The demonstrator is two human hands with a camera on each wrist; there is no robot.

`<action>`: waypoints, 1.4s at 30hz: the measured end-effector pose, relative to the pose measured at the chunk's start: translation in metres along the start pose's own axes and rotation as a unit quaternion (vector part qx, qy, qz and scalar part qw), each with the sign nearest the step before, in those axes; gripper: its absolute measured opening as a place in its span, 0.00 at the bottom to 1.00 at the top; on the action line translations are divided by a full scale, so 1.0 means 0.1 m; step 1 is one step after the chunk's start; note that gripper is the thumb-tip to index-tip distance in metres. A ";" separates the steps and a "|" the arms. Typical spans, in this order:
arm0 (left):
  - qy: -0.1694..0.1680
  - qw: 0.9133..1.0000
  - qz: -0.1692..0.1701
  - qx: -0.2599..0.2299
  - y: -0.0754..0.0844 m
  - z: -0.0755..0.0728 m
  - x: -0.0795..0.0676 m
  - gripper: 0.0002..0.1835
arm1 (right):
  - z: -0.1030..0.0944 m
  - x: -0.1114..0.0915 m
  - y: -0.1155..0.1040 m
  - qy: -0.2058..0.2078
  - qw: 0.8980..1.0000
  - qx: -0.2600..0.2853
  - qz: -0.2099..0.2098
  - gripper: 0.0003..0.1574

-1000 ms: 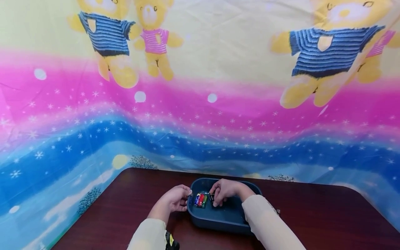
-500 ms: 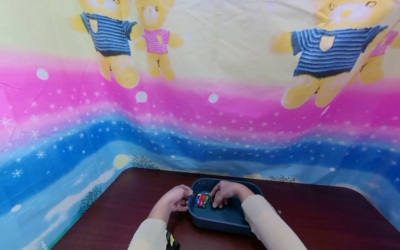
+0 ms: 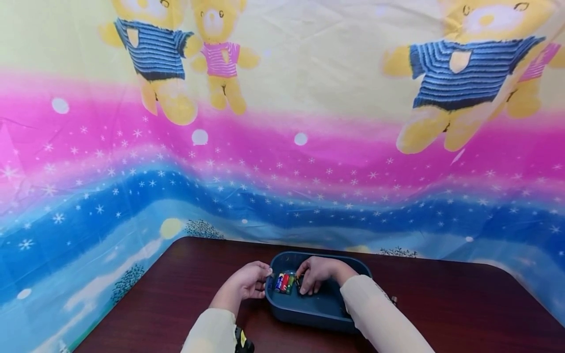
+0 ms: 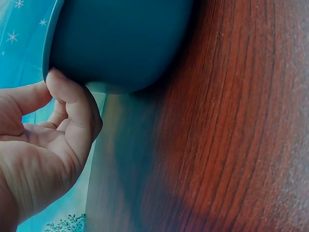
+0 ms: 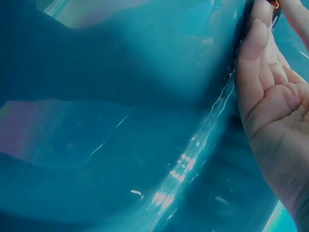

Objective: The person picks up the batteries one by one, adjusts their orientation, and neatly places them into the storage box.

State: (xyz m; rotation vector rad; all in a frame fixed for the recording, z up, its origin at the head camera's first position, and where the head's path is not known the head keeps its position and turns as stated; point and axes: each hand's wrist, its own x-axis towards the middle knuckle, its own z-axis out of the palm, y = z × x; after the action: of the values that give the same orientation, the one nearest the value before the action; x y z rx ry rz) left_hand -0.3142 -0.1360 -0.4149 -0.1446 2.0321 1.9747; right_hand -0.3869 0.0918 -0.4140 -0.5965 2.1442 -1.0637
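A dark blue-grey plastic basin (image 3: 314, 317) with rounded corners stands on the table. My left hand (image 3: 250, 281) pinches its left rim between thumb and index finger; the left wrist view shows this grip on the basin wall (image 4: 120, 41) from outside. Inside, against the left part of the floor, several batteries (image 3: 284, 283) in blue, red and green lie side by side. Right beside that row, my right hand (image 3: 319, 275) reaches down and holds a dark battery (image 3: 298, 284) in its fingertips. Only the battery's coppery end (image 5: 275, 5) shows in the right wrist view, at the top edge.
The dark red-brown wooden table (image 3: 190, 279) extends on both sides of the basin. A patterned cloth (image 3: 282, 162) with bears and snowflakes hangs behind it. A small brownish object (image 3: 394, 300) shows beside the right sleeve (image 3: 375, 306).
The right hand has shifted very slightly, its fingers and the dark battery a little lower beside the row. The left hand keeps its pinch on the rim.
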 end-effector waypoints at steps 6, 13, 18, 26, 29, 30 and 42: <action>-0.006 1.000 0.005 0.000 0.04 0.00 0.00 0.09 | -0.03 -0.01 -0.03 -0.014 1.000 0.012 0.001 0.28; -0.010 1.000 0.009 0.000 0.07 0.01 0.00 0.09 | -0.06 -0.05 -0.07 -0.012 1.000 0.023 -0.003 0.28; -0.009 0.999 0.018 0.033 0.06 0.01 -0.01 0.10 | -0.08 -0.07 -0.11 -0.030 0.999 0.027 0.001 0.29; -0.001 0.998 0.021 0.064 0.03 -0.01 -0.04 0.08 | -0.27 -0.32 -0.30 -0.015 1.000 0.006 -0.015 0.27; 0.000 0.998 0.020 0.065 0.03 0.01 -0.04 0.08 | -0.40 -0.48 -0.40 0.000 1.000 -0.002 -0.030 0.27; 0.000 0.998 0.019 0.065 0.03 0.02 -0.04 0.07 | -0.44 -0.53 -0.42 0.004 0.999 -0.004 -0.035 0.26; -0.005 0.998 0.020 0.061 0.05 0.02 -0.05 0.08 | -0.95 -1.36 -0.28 0.105 0.993 -0.054 -0.004 0.23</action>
State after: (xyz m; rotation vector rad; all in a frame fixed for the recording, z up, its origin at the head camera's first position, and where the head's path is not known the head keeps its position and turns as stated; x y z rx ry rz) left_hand -0.3100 -0.1350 -0.4090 -0.0671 2.1572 1.8637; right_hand -0.3606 0.2127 -0.3001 -0.5654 2.3950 -1.0610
